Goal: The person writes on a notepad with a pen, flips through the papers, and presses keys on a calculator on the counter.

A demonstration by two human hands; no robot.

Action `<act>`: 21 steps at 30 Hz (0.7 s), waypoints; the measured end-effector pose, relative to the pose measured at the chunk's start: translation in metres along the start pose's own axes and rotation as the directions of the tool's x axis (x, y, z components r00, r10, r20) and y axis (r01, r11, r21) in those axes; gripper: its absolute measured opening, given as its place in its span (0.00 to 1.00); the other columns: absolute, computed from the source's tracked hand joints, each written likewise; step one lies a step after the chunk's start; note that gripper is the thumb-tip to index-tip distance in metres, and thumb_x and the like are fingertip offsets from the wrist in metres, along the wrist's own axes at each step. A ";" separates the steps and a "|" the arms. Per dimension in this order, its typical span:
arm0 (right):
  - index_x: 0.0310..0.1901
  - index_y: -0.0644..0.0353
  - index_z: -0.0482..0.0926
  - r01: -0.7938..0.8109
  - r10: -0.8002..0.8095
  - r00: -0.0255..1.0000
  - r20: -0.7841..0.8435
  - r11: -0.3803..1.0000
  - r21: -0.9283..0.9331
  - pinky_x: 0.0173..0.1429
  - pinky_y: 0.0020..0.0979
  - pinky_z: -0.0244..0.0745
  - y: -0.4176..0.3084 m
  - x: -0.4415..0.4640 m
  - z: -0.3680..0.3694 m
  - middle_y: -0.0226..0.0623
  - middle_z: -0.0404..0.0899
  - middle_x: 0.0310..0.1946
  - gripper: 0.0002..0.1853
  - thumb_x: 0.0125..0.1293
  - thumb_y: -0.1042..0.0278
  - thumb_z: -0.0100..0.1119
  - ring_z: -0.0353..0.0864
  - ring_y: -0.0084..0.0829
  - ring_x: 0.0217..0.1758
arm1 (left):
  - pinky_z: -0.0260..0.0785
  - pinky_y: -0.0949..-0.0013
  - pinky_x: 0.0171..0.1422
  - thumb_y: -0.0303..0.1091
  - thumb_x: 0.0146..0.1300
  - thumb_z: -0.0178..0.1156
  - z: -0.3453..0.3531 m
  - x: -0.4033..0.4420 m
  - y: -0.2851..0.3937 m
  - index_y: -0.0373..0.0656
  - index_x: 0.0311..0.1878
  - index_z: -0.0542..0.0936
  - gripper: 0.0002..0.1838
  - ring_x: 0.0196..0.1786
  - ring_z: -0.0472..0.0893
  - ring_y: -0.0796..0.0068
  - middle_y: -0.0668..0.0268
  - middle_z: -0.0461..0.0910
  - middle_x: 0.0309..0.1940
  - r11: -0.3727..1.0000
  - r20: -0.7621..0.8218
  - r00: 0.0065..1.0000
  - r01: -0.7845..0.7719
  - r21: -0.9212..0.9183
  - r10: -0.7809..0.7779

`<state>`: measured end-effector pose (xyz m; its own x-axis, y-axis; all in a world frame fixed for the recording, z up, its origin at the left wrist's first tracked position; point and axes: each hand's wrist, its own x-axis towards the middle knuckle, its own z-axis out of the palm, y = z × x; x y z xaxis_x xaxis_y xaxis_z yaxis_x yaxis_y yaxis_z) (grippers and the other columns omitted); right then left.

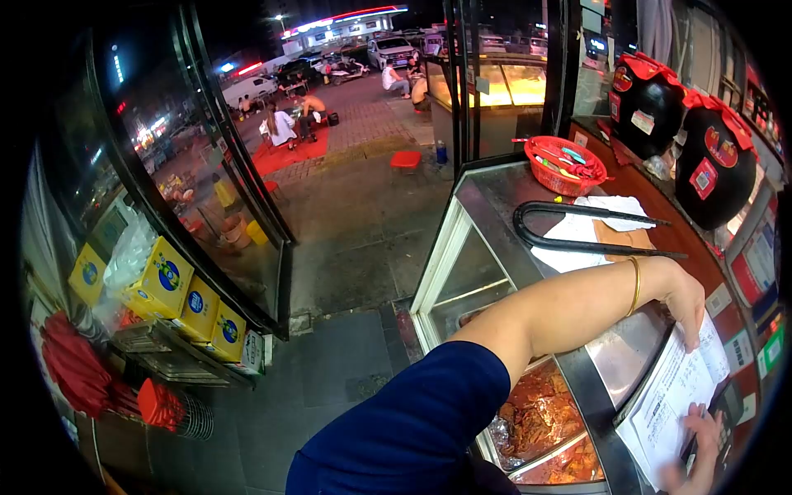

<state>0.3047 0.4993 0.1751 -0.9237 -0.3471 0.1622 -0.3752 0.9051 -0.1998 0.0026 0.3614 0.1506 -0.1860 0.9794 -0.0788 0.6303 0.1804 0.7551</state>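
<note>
A stack of written paper slips (672, 404) lies on the counter's right side. My left hand (686, 304) reaches across from a dark blue sleeve, a gold bangle on its wrist, and its bent fingers press on the top edge of the slips. Whether those fingers pinch a sheet is hard to make out. Lower down, my right hand (701, 450) rests at the lower right part of the slips with its fingers apart, partly blurred. A dark device with keys (728, 417) shows beside it. Below my left arm, trays of reddish food (540, 412) sit in the glass case.
A black U-shaped lock (577, 206) lies over papers (569, 239) on the counter, near a red basket (565, 165). Two black jars (648, 107) stand behind. Yellow boxes (198, 309) and red stools (157, 404) are at left. People (280, 128) sit outside.
</note>
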 end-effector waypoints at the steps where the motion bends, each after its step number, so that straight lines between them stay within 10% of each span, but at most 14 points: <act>1: 0.71 0.59 0.68 -0.007 0.007 1.000 -0.006 1.000 0.004 0.74 0.44 0.69 0.001 -0.001 0.001 0.45 0.78 0.64 0.35 0.69 0.48 0.64 0.75 0.43 0.68 | 0.72 0.72 0.49 0.47 0.51 0.79 0.000 -0.001 0.001 0.45 0.40 0.92 0.18 0.44 0.85 0.73 0.65 0.90 0.41 1.000 0.000 1.000 -0.005 -0.003 0.005; 15: 0.69 0.59 0.72 0.040 -0.044 0.998 -0.036 0.994 -0.102 0.68 0.42 0.76 -0.008 0.010 -0.004 0.44 0.81 0.60 0.37 0.69 0.40 0.61 0.81 0.42 0.62 | 0.71 0.70 0.43 0.51 0.49 0.80 0.000 0.002 -0.002 0.46 0.43 0.92 0.23 0.42 0.82 0.72 0.67 0.88 0.42 0.999 0.004 1.000 -0.026 0.030 0.026; 18: 0.68 0.61 0.72 -0.086 0.156 0.973 0.172 0.930 -0.357 0.69 0.42 0.75 -0.025 0.013 -0.024 0.43 0.81 0.61 0.39 0.68 0.37 0.61 0.80 0.42 0.62 | 0.71 0.71 0.43 0.52 0.48 0.80 0.002 0.006 -0.004 0.46 0.44 0.92 0.24 0.42 0.82 0.72 0.68 0.88 0.43 0.999 -0.001 1.000 -0.028 0.014 0.028; 21: 0.68 0.62 0.72 -0.031 0.029 0.999 -0.018 0.994 -0.101 0.70 0.40 0.74 -0.007 0.006 -0.002 0.44 0.81 0.61 0.39 0.67 0.36 0.61 0.80 0.42 0.63 | 0.70 0.70 0.43 0.52 0.47 0.80 0.001 0.008 -0.004 0.46 0.44 0.92 0.24 0.42 0.82 0.72 0.67 0.88 0.43 0.997 -0.011 0.999 -0.045 0.061 0.045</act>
<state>0.3021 0.4913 0.1790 -0.9327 -0.3163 0.1735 -0.3370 0.9355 -0.1064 -0.0005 0.3682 0.1457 -0.1655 0.9855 -0.0373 0.6829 0.1418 0.7166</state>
